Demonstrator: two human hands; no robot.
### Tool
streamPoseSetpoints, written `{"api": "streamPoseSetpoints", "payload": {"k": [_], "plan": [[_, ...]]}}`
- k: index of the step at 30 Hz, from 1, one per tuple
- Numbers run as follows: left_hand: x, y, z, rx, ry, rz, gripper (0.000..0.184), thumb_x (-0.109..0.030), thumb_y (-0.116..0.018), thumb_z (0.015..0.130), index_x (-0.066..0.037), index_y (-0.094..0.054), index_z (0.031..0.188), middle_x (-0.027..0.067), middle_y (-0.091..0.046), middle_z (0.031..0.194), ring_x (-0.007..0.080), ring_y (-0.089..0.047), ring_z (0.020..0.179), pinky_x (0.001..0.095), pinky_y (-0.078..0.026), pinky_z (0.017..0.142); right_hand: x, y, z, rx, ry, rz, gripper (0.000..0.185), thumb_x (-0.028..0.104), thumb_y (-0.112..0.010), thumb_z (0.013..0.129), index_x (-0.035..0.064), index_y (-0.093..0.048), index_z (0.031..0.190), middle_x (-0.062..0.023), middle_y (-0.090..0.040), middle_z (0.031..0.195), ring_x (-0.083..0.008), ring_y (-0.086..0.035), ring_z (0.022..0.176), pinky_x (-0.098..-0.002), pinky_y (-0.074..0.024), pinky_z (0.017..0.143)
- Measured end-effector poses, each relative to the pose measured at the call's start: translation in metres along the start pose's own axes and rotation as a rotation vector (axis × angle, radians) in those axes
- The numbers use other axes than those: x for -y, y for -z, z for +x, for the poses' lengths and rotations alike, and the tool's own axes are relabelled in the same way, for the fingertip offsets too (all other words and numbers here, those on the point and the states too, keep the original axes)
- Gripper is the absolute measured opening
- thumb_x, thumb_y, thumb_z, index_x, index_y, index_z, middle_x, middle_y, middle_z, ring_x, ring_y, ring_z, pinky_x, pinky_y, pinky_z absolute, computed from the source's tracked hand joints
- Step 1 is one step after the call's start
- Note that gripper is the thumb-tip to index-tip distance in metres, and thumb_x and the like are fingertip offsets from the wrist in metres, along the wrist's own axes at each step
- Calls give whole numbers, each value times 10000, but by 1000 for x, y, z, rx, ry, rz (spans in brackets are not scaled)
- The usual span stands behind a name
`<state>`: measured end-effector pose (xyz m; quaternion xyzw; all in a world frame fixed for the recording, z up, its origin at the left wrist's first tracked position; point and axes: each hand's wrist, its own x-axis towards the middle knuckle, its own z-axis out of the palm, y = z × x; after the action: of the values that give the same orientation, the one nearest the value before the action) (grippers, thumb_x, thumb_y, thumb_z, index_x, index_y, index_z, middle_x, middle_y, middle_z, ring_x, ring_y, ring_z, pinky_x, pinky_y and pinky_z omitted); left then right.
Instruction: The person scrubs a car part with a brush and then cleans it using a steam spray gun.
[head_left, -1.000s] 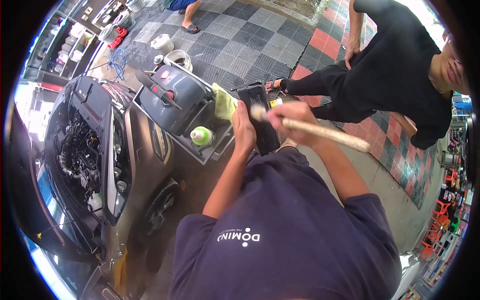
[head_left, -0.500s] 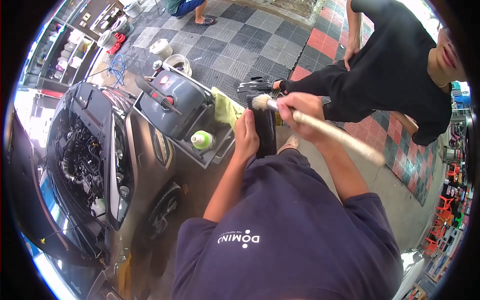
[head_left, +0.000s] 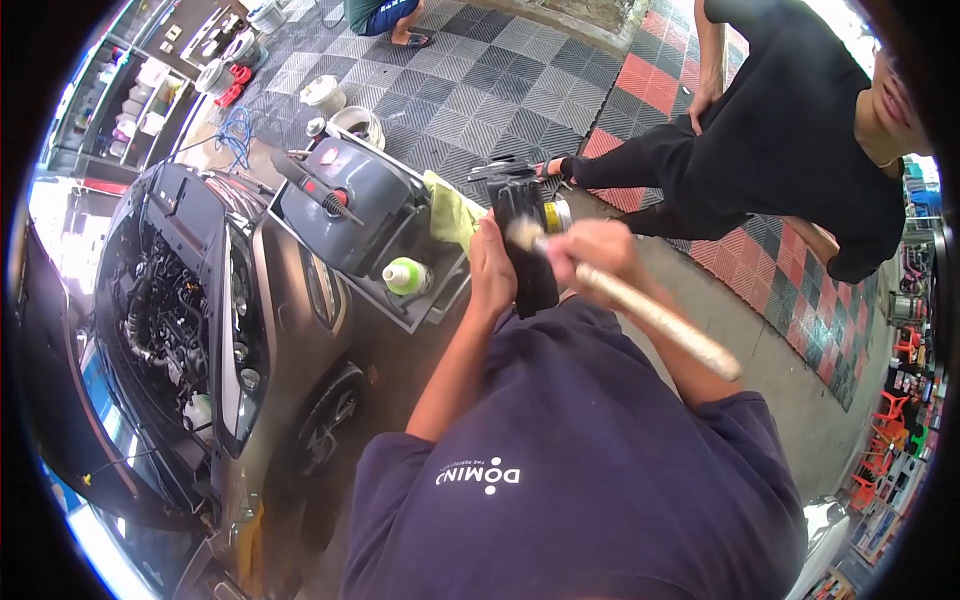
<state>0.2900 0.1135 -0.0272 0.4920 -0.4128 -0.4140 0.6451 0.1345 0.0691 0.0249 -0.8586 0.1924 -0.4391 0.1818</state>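
Note:
A black, long car part, whose exact kind I cannot make out, stands in front of my chest (head_left: 537, 285). My left hand (head_left: 493, 272) is closed on its left side. In my right hand (head_left: 600, 250) is a brush (head_left: 660, 320) with a pale wooden handle, gripped near the bristle end. Its light bristles touch or lie just over the face of the black part; motion blurs them. Beyond the part shows a round container (head_left: 557, 214) with a yellow and white label.
To the left are a car (head_left: 285, 290) with its engine bay exposed and a grey cart (head_left: 432, 312) carrying a grey machine (head_left: 350, 190), a green bottle (head_left: 407, 277) and a yellow-green cloth (head_left: 447, 212). A person in black (head_left: 800, 130) is at the right. Buckets (head_left: 322, 95) stand farther back.
The brush has moved down along the black part, and its handle end has swung left and lower. The part has tilted slightly, and the yellow-labelled container now shows beside it.

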Motion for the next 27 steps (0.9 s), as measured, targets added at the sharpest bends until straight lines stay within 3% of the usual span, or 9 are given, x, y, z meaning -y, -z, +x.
{"api": "streamPoseSetpoints", "payload": {"k": [4, 9, 10, 11, 13, 14, 16, 20, 27], "plan": [[25, 16, 4, -34, 53, -5, 537, -377, -272, 1133, 33, -608, 1048, 28, -625, 886, 126, -544, 803, 305, -458, 768, 14, -6, -25, 163, -59, 52, 114, 3, -746, 754, 41, -639, 749, -96, -573, 601, -264, -606, 534, -382, -469, 487], [37, 9, 4, -255, 160, -194, 425, -333, -350, 1128, 4, -541, 953, 14, -512, 908, 118, -467, 890, 302, -418, 830, -6, -4, 15, -6, -43, 39, 95, 25, -736, 823, 32, -645, 799, -78, -515, 594, -250, -536, 494, -370, -443, 489], [25, 8, 0, -168, 169, -216, 443, -344, -356, 1127, 40, -573, 1092, 52, -565, 1099, 130, -504, 1038, 302, -416, 953, -7, -1, 23, 17, -88, 37, 86, 45, -711, 858, 21, -647, 806, -104, -586, 634, -282, -610, 565, -387, -499, 526], [25, 6, 1, -167, 167, -215, 443, -344, -356, 1127, 40, -573, 1092, 52, -565, 1099, 130, -504, 1038, 302, -416, 953, -7, -3, 24, 16, -86, 37, 86, 45, -711, 858, 21, -647, 806, -104, -586, 634, -282, -610, 565, -387, -499, 526], [31, 1, 5, -372, 261, -388, 482, -348, -367, 1124, 68, -533, 1300, 89, -553, 1309, 153, -500, 1216, 305, -372, 1084, -9, -11, 21, -39, -18, 28, 71, 8, -722, 833, 26, -654, 835, -74, -512, 594, -243, -533, 495, -368, -439, 490], [47, 14, 8, -318, 341, -360, 561, -384, -381, 1115, 67, -434, 1445, 121, -483, 1459, 175, -448, 1346, 315, -314, 1160, -7, -16, 11, -19, -28, 47, 74, -8, -716, 820, 26, -651, 823, -78, -524, 592, -251, -547, 500, -375, -445, 493], [53, 19, 13, -403, 377, -392, 592, -436, -397, 1103, 60, -460, 1420, 111, -508, 1403, 178, -489, 1285, 312, -360, 1116, 1, -16, -10, 91, -65, 148, 78, -13, -716, 802, 25, -649, 811, -84, -540, 596, -260, -566, 509, -387, -453, 494], [50, 24, 14, -391, 369, -521, 467, -435, -373, 1102, -49, -607, 1225, 45, -685, 1088, 176, -677, 949, 329, -563, 853, 12, -9, -28, 287, -110, 103, 117, 11, -737, 779, 35, -629, 743, -92, -568, 598, -266, -603, 535, -396, -474, 498], [37, 16, 23, -468, 415, -592, 469, -440, -369, 1100, -54, -585, 1256, 64, -684, 1124, 198, -685, 948, 344, -573, 852, 13, 6, 1, 393, -114, 109, 176, 50, -723, 799, 46, -584, 693, -90, -545, 581, -278, -581, 514, -391, -470, 489]]}}
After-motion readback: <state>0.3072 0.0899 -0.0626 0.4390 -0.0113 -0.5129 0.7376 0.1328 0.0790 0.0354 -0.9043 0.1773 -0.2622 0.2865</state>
